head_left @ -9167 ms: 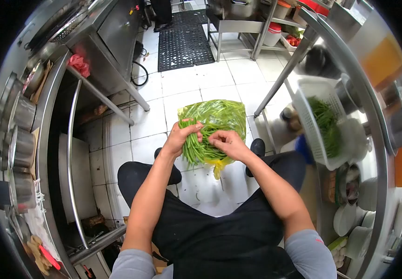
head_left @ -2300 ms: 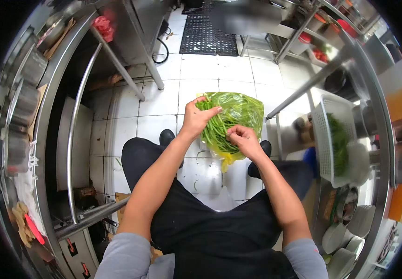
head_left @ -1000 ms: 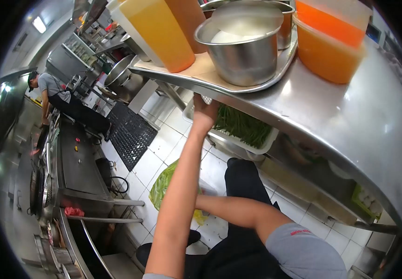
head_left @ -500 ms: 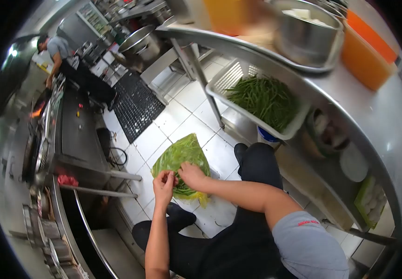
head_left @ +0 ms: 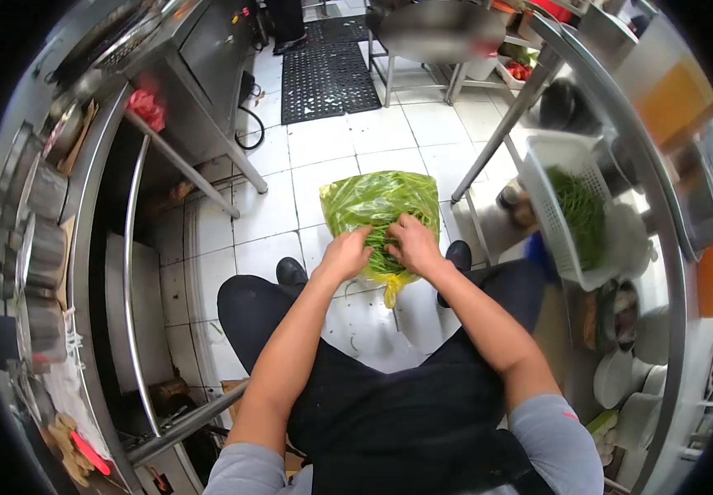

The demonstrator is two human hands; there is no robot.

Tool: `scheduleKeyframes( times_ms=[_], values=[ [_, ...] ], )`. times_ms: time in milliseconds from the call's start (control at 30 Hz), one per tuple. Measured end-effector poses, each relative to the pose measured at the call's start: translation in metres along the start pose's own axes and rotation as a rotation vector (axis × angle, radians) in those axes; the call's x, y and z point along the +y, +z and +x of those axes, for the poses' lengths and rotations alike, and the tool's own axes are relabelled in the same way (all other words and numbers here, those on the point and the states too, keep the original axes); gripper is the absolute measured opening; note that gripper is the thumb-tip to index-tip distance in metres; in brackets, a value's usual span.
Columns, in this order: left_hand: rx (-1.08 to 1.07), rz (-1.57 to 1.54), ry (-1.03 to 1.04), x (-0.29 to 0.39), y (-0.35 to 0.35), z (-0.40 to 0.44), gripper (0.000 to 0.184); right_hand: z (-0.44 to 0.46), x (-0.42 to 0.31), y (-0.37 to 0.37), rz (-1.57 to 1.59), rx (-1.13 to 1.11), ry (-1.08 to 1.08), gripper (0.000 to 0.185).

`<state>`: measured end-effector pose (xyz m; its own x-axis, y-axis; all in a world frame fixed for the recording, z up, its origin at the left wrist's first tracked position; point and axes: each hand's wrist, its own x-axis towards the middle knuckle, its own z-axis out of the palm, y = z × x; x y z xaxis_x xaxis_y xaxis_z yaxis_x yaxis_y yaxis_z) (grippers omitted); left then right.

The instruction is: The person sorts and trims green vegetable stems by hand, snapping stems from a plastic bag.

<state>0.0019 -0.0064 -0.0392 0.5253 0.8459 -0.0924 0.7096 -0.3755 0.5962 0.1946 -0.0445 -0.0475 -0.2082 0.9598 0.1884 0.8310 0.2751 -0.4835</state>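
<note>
A yellow-green plastic bag [head_left: 377, 196] stands on the tiled floor between my feet, its knotted yellow end towards me. Long green beans [head_left: 383, 257] show through an opening in its near side. My left hand [head_left: 346, 254] is at the left edge of this opening, fingers curled on the plastic. On the opposite edge, my right hand [head_left: 415, 246] has its fingers bent over the plastic and against the beans. Some fingertips are hidden among the beans and film.
A white perforated basket [head_left: 550, 206] with green beans [head_left: 579, 216] sits on the shelf to the right. Metal pots [head_left: 43, 252] line the left counter. A black mat [head_left: 323, 87] lies ahead, with a person's shoe [head_left: 290, 44] beside it.
My view has turned and dropped towards the bag. My hands, close together before, are now apart on either side of the opening, and more beans show between them.
</note>
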Motion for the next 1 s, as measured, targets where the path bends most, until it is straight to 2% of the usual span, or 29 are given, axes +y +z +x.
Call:
scheduleKeyframes(
  times_ms=[33, 133, 267, 333, 400, 533, 600, 633, 700, 800, 933, 1000],
  values=[
    [-0.009, 0.05, 0.009, -0.001, 0.002, 0.001, 0.043, -0.001, -0.004, 0.005, -0.055, 0.013, -0.042, 0.021],
    [0.053, 0.083, 0.043, -0.002, 0.013, 0.005, 0.042, 0.001, -0.002, 0.016, -0.142, 0.092, -0.055, 0.017],
    [0.203, 0.106, 0.161, 0.0, 0.022, 0.004, 0.037, 0.004, 0.007, 0.013, -0.074, 0.119, -0.03, 0.011],
    [0.212, 0.129, 0.188, -0.003, 0.028, 0.006, 0.038, 0.004, 0.01, 0.004, -0.043, 0.093, 0.004, 0.013],
    [0.266, 0.206, 0.249, -0.002, 0.033, 0.01, 0.025, 0.001, 0.015, -0.006, -0.023, 0.078, 0.028, 0.018],
    [0.242, 0.309, 0.314, -0.002, 0.039, 0.015, 0.019, -0.001, 0.019, -0.008, -0.011, 0.047, 0.048, 0.023],
    [0.263, 0.293, 0.308, -0.003, 0.046, 0.017, 0.007, -0.002, 0.016, -0.007, -0.036, 0.036, 0.056, 0.025],
    [0.259, 0.293, 0.32, -0.003, 0.048, 0.019, 0.007, -0.002, 0.015, -0.006, -0.027, 0.035, 0.055, 0.026],
    [0.234, 0.328, 0.195, -0.001, 0.05, 0.021, 0.005, -0.003, 0.015, -0.006, -0.027, 0.028, 0.054, 0.027],
    [0.174, 0.298, 0.211, -0.003, 0.035, 0.021, 0.005, -0.002, 0.015, -0.008, 0.002, 0.0, 0.099, 0.027],
    [0.248, 0.131, 0.245, 0.004, -0.002, 0.013, 0.009, 0.002, 0.012, -0.026, 0.135, -0.149, 0.154, 0.035],
    [0.248, 0.138, 0.227, 0.0, -0.005, 0.013, 0.015, 0.007, 0.015, -0.031, 0.201, -0.155, 0.119, 0.037]
  ],
)
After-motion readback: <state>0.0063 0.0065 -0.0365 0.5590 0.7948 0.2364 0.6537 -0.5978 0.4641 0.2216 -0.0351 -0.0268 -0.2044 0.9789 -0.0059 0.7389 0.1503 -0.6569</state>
